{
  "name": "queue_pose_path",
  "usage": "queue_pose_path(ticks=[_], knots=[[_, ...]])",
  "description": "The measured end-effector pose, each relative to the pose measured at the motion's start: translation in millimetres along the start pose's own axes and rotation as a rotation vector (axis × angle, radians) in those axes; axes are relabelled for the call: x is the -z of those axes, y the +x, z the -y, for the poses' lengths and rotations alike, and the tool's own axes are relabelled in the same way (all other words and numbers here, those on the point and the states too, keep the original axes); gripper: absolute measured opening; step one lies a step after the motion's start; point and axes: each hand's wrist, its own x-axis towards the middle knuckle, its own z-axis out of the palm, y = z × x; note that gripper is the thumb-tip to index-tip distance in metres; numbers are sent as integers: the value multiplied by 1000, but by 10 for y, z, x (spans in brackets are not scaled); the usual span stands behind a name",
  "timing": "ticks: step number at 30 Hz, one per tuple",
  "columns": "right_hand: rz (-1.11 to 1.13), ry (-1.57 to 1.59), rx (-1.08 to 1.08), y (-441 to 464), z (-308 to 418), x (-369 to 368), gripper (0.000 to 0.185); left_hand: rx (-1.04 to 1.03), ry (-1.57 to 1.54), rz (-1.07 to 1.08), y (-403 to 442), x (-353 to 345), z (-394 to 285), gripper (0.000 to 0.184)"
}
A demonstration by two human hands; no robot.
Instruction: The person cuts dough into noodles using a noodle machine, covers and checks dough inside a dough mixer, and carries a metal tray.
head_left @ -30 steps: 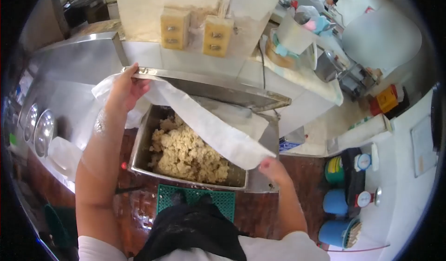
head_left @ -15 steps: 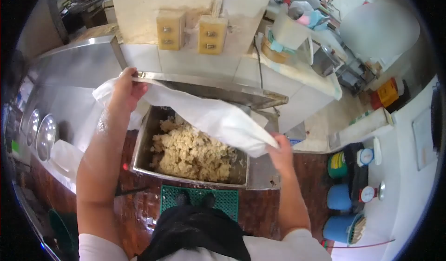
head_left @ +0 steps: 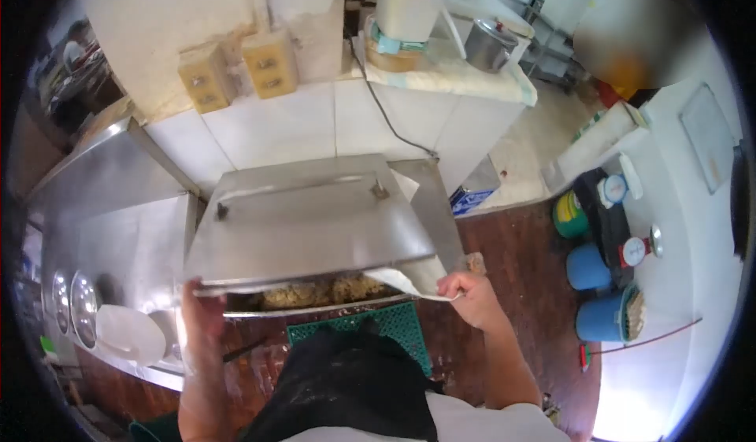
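Note:
A stainless steel lid (head_left: pixel 315 229) slopes over the metal bin, its front edge slightly raised. Through the gap shows lumpy, pale dough (head_left: pixel 299 295) inside the bin. My left hand (head_left: pixel 204 314), a little blurred, grips the lid's front left corner. At the front right, a white plastic sheet (head_left: pixel 417 275) sticks out from under the lid. The fingers of my right hand (head_left: pixel 471 296) pinch that sheet's corner. Most of the sheet and the bin's inside are hidden by the lid.
To the left is a steel counter (head_left: pixel 142 237) with metal bowls (head_left: pixel 85 308) and a whitish plastic container (head_left: pixel 130 336). A green mat (head_left: pixel 405 332) lies at my feet. Blue buckets (head_left: pixel 602 316) and dial scales (head_left: pixel 632 251) line the right wall. A metal pot (head_left: pixel 490 46) stands on the ledge.
The lid has swung down over the bin, covering most of the dough. My left hand has come down toward me with it. My right hand is lower, still holding the sheet.

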Motion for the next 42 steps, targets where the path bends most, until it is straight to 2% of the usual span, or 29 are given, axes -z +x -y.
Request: queue_pose_path(ticks=[2, 7, 10, 15, 16, 18, 19, 22, 23, 27, 28, 33, 36, 38, 40, 42], knots=[[18, -34, -111, -69, -147, -76, 13, 98, 107, 32, -28, 240, 205, 20], [217, -338, -206, -136, -230, -166, 9, 212, 301, 17, -114, 612, 527, 48], [225, -429, -232, -217, -295, -229, 9, 212, 367, -55, -226, 630, 574, 51], [188, -392, -281, -286, -108, -183, 12, 218, 322, -21, -50, 698, 482, 46], [173, -371, -302, -303, -91, -125, 12, 170, 371, -50, -20, 663, 379, 43], [146, -326, -340, -329, -72, -33, 12, 84, 363, 50, 24, 615, 280, 40], [145, -308, -340, -332, -41, -43, 13, 164, 406, 108, 161, 777, 266, 39], [96, -350, -302, -436, -316, -194, 14, 297, 624, 37, 225, 918, 259, 41], [75, -354, -322, -461, -355, -256, 15, 176, 509, 20, 158, 862, 359, 50], [-53, -427, -348, -588, -343, -533, 15, 143, 700, 61, 168, 860, 321, 51], [-101, -467, -342, -617, -321, -566, 14, 204, 746, 109, 205, 908, 273, 47], [-177, -423, -354, -815, -362, -652, 14, 364, 588, 111, 392, 1183, 306, 37], [-158, -459, -359, -1063, -435, -637, 14, 411, 476, 40, 59, 1006, 269, 24], [-136, -422, -451, -1296, -618, -599, 15, 480, 620, 168, 436, 1633, 266, 27], [-115, -385, -526, -1571, -803, -538, 16, 495, 984, 501, -56, 1468, 89, 72], [-112, -355, -592, -1868, -949, -415, 18, 539, 1086, 501, -359, 1138, 204, 71]])
